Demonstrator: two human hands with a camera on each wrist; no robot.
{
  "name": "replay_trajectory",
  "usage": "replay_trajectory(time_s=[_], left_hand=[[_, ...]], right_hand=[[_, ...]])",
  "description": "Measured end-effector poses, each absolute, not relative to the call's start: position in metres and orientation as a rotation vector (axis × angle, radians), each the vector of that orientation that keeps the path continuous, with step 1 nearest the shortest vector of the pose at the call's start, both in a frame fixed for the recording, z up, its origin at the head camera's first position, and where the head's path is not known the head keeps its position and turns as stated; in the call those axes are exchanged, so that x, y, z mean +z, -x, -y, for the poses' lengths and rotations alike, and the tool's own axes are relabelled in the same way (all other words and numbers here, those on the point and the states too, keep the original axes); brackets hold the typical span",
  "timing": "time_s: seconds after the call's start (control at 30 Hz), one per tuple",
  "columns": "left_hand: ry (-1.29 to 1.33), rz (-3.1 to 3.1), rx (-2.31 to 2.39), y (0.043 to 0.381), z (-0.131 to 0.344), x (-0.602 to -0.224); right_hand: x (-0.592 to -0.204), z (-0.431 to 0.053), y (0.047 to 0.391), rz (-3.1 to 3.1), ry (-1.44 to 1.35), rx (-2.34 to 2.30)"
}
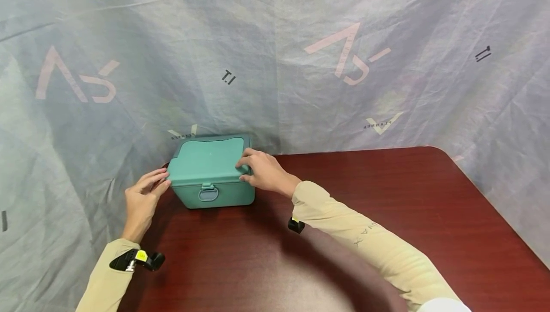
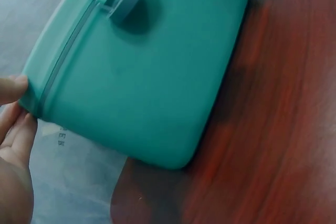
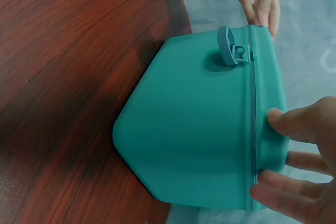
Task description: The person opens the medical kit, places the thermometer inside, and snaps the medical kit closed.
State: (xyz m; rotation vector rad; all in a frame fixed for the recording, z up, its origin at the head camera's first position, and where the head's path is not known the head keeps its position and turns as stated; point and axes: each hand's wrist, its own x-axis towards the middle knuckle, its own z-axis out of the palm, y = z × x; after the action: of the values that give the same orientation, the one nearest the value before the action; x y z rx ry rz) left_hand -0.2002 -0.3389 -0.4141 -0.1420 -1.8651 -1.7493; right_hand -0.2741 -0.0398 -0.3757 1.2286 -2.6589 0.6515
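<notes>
A teal lidded box (image 1: 223,195) stands on the table, its lid (image 1: 208,157) lying closed on top. At the front a grey latch (image 1: 208,194) stands out from the wall, seen also as a raised loop latch (image 3: 227,46) in the right wrist view. My left hand (image 1: 142,202) holds the lid's left front corner, thumb at the front and fingers at the side. Across from it, my right hand (image 1: 268,171) holds the right end of the lid, with the thumb (image 3: 291,121) on its front edge and the fingers around the side. The box's inside is hidden.
The box sits on the dark red wooden table (image 1: 365,207), at its back left edge. Behind and beside the table hangs a grey printed cloth (image 1: 275,64). Black wrist cameras, including the left one (image 1: 139,258), are strapped to both sleeves.
</notes>
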Motion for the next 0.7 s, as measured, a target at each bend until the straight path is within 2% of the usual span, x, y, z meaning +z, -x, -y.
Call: replay_trajectory(time_s=[0.33,0.5,0.7], left_hand=[[-0.241,1.961,-1.491,0.18,0.307,-0.42],[-0.256,1.971,-1.501,0.172,0.291,-0.428],[-0.164,1.915,-1.803,0.173,0.287,-0.447]], right_hand=[[-0.376,0.042,0.269,2.635,-1.2,0.539],[-0.375,0.042,0.27,2.666,-1.191,0.58],[-0.376,0.045,0.269,2.649,-1.2,0.571]])
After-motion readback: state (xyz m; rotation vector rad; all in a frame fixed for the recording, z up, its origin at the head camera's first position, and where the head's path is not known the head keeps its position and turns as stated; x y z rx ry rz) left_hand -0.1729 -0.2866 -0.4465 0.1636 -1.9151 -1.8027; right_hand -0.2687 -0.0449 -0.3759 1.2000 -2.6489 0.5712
